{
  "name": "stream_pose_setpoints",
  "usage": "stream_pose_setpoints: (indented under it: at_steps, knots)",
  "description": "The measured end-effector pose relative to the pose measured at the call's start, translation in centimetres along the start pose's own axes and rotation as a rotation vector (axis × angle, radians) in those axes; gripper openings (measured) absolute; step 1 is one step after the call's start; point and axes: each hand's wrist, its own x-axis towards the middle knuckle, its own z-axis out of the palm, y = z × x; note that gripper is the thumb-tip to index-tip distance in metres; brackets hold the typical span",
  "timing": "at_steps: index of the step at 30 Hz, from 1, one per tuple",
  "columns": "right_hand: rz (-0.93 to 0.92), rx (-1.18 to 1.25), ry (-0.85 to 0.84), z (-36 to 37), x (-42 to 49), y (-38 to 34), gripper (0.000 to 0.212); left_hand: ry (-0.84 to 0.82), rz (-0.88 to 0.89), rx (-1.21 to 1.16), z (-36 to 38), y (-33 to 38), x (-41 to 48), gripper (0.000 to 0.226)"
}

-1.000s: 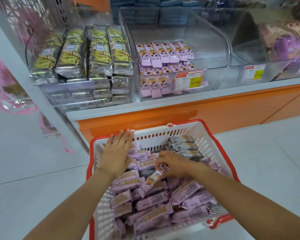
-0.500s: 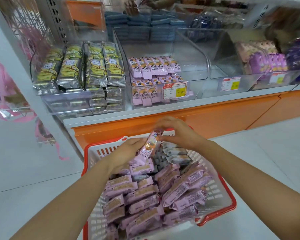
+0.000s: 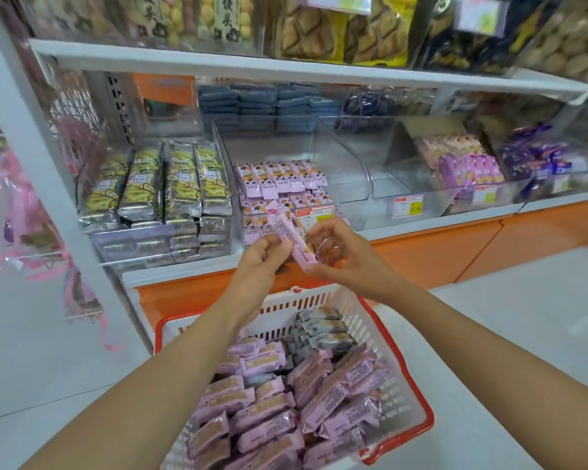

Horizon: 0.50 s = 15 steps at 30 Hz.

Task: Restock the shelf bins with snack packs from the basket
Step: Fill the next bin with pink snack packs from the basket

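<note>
A pink snack pack (image 3: 294, 240) is held up between both hands, just in front of the clear shelf bin (image 3: 347, 184) that holds matching pink packs. My left hand (image 3: 263, 257) pinches its left side with fingers and thumb. My right hand (image 3: 340, 254) pinches its right end. Below them stands the white basket (image 3: 401, 385) with a red rim, filled with several pink packs and a few grey ones at its far side.
A bin of yellow-green bar packs (image 3: 160, 184) stands left of the pink bin. An almost empty clear bin (image 3: 408, 195) and purple packs (image 3: 465, 164) lie to the right. Bagged biscuits fill the top shelf (image 3: 286, 67). An orange shelf base (image 3: 455, 249) runs behind the basket.
Both hands rose out of the basket with one pink pack and now hold it at the height of the pink bin's front. The view tilted up, so the upper shelf shows.
</note>
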Motion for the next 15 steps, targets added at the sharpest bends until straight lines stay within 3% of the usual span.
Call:
stream_pose_setpoints:
  at_steps: [3,8,11,15]
  knots:
    - [-0.011,-0.021,0.046,-0.8,0.7,-0.8,0.037,0.071,0.151,0.235,0.7,1.7,0.1,0.019]
    - [-0.040,-0.059,0.209,-1.8,4.4,-2.9,0.031,0.519,0.779,1.121,-2.4,2.7,0.7,0.033]
    - [0.002,-0.135,0.281,-1.8,7.9,-3.7,0.027,0.492,0.738,1.542,-5.3,2.5,1.6,0.059]
    - [0.071,-0.292,0.257,0.0,12.7,-3.2,0.024,0.430,0.710,1.705,-7.2,1.3,2.1,0.079]
